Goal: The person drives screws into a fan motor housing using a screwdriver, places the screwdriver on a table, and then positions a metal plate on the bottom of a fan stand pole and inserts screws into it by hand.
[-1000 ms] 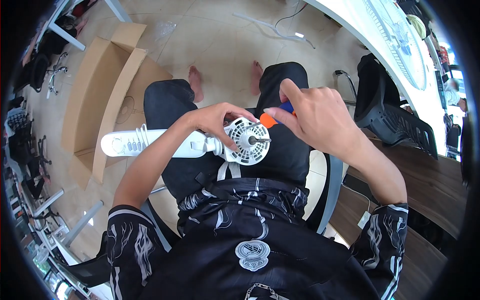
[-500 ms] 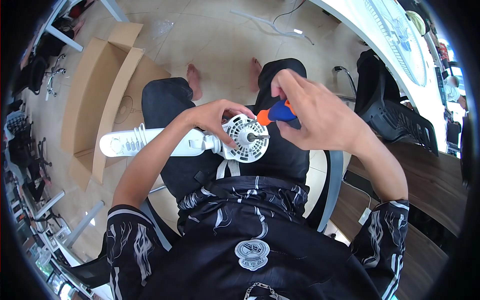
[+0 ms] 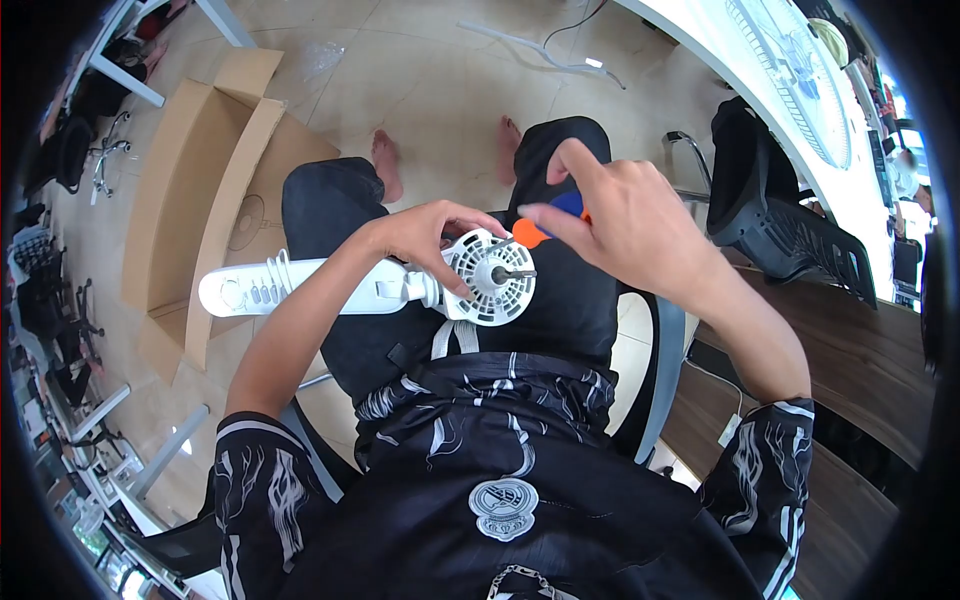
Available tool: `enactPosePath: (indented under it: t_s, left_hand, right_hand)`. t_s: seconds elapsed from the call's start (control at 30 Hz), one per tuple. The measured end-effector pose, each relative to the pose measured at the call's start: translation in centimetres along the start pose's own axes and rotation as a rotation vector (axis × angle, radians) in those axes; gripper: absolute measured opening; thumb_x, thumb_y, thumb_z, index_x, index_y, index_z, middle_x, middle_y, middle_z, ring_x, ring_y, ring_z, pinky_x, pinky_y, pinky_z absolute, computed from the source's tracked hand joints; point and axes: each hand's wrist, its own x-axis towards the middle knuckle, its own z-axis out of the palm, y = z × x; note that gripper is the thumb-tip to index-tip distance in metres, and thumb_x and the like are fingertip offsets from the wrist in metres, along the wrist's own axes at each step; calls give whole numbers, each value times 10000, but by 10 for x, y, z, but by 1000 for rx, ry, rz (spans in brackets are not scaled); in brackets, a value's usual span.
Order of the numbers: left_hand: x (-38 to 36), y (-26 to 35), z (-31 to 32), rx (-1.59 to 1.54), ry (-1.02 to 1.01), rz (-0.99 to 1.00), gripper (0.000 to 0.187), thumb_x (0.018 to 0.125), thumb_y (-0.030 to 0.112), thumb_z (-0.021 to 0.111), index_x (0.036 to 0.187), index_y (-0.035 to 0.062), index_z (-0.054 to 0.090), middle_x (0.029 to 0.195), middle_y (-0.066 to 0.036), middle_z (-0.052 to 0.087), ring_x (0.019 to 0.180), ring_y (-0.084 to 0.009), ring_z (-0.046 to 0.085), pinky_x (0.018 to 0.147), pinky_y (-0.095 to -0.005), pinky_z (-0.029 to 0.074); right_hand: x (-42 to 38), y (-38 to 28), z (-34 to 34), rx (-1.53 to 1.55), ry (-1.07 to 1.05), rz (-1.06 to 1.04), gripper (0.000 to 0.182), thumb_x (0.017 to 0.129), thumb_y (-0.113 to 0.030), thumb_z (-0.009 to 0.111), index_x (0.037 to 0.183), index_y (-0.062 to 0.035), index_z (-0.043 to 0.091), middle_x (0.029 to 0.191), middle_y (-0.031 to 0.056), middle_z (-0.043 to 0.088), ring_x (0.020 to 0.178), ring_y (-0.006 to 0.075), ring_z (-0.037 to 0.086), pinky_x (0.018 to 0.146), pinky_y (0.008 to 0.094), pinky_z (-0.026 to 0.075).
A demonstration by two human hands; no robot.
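A white electric fan body (image 3: 345, 284) lies across my lap, its round slotted motor housing (image 3: 508, 303) facing up with a metal shaft sticking out of the centre. My left hand (image 3: 425, 240) is closed around the housing's left side, fingers over the top edge and thumb on the near face. In my right hand (image 3: 640, 220) is a screwdriver (image 3: 530, 233) with an orange and blue handle. Its thin shank points left and down to the housing's upper rim; whether the tip sits in a screw is too small to tell.
An open cardboard box (image 3: 205, 190) stands on the floor at left. On the white table (image 3: 690, 25) at upper right lies a fan grille (image 3: 790, 75). A black chair (image 3: 785, 220) is to the right, beside brown wooden panels (image 3: 830, 360). A cable (image 3: 540, 45) lies on the floor ahead.
My right hand has turned about the screwdriver handle, its thumb moving up and across, hiding more of the blue part. The left hand and the fan body stay nearly still.
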Motion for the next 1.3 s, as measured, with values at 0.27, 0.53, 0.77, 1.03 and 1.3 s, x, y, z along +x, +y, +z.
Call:
enactPosePath:
  t_s: [0.27, 0.53, 0.77, 1.03, 1.3]
  left_hand:
    - [1, -1, 0, -8, -6, -20, 869, 606, 66, 973, 1403, 91, 629, 1218, -84, 745, 1111, -176, 699, 1039, -343, 526]
    - [1, -1, -1, 26, -10, 9, 880, 604, 74, 980, 1409, 87, 624, 1218, -85, 744, 1105, -173, 697, 1037, -339, 524]
    - [2, -5, -1, -4, -13, 2, 877, 608, 69, 975, 1411, 86, 621, 1218, -85, 742, 1117, -172, 691, 1047, -340, 517]
    - [1, -3, 0, -19, 8, -46, 886, 592, 60, 977, 1404, 79, 622, 1206, -88, 745, 1106, -178, 696, 1037, -339, 519]
    - [-1, 1, 1, -48, -3, -58, 861, 604, 62, 974, 1393, 71, 629, 1189, -83, 749, 1089, -171, 697, 1020, -328, 523]
  right_hand:
    - [-7, 11, 9, 106, 256, -319, 424, 951, -365, 748, 1072, -19, 536, 760, 158, 635, 683, 381, 676, 639, 460, 526]
    - [-9, 7, 9, -193, 189, -39, 428, 904, -278, 804, 1097, -11, 531, 936, 210, 647, 785, 407, 684, 672, 456, 535]
    - [-16, 7, 2, -37, 169, -180, 468, 917, -350, 781, 1116, -4, 537, 905, 205, 659, 768, 409, 675, 664, 457, 529]
    - [-10, 0, 5, 13, 336, -364, 457, 918, -360, 757, 1076, 4, 531, 853, 215, 663, 721, 390, 695, 624, 446, 549]
    - [-8, -4, 5, -120, 69, 14, 438, 894, -297, 798, 1107, -28, 526, 952, 168, 683, 798, 390, 696, 677, 462, 542]
